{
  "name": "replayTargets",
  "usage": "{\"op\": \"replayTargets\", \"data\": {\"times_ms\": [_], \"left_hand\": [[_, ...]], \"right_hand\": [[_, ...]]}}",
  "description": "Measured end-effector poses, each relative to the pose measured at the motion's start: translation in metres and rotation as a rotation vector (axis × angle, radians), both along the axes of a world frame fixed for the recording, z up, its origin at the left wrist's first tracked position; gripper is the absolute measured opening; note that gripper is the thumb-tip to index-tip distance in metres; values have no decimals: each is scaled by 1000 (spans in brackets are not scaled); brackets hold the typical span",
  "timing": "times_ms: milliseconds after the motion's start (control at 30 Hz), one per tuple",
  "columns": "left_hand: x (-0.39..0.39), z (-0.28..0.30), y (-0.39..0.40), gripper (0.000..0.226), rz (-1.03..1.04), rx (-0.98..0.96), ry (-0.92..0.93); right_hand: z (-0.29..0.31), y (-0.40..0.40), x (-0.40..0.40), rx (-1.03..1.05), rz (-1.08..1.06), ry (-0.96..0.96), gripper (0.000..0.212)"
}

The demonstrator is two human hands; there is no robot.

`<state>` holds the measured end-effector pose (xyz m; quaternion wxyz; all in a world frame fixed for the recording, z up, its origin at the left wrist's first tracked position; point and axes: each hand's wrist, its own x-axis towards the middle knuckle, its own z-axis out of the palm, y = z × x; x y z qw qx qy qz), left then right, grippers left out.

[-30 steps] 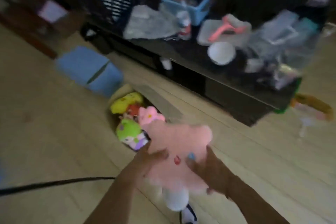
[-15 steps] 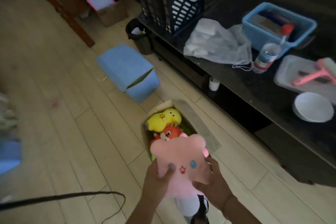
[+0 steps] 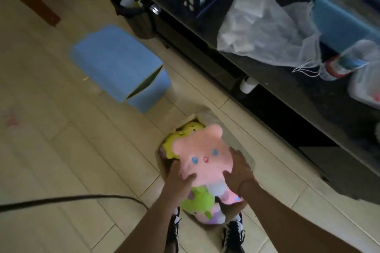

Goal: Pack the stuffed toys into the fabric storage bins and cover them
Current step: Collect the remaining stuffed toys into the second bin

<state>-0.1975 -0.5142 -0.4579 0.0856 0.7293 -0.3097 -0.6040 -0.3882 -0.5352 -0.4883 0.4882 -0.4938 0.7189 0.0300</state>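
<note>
Both hands, left hand and right hand, grip the pink bear plush by its sides, directly over the beige fabric bin; crowded toys there could push it over the rim; the lid then won't close.

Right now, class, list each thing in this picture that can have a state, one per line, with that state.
Pink toy: face up, held over the beige bin.
Left hand: grips the pink toy's side.
Right hand: grips its other side.
Beige bin: open, toys inside.
Yellow toy: in the bin, partly hidden.
Green toy: under the pink toy.
Blue bin: covered, lid slightly gaping.
</note>
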Motion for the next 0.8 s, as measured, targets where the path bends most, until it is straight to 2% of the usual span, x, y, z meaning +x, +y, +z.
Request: {"op": "replayTargets", "data": {"times_ms": [100, 200, 267, 400, 500, 567, 667, 733, 767, 800], "left_hand": [[16, -10, -10, 46, -242, 50, -50], [35, -17, -9, 67, -372, 78, -23], [47, -21, -8, 65, -425, 96, 9], [77, -28, 10, 61, -412, 193, 44], [106, -33, 33, 64, -344, 227, 56], [120, -34, 48, 63, -341, 263, -6], [116, -31, 68, 49, -405, 328, -43], [100, -26, 82, 30, -394, 318, -60], [89, -25, 90, 31, -402, 277, -73], [76, -21, 95, 42, -436, 248, -74]], "right_hand": [[-19, -13, 9, 122, 51, 141, 75], [-26, -18, 30, 105, 133, 182, 75], [-33, -20, 46, 93, 250, 201, 79], [-59, -24, 83, 127, 368, 185, 92], [-96, -26, 103, 175, 323, 216, 99], [-119, -31, 106, 187, 395, 224, 99], [-120, -54, 104, 212, 583, 226, 90], [-97, -64, 105, 198, 554, 201, 78], [-81, -61, 105, 155, 461, 170, 73], [-68, -51, 104, 79, 346, 114, 69]]}}
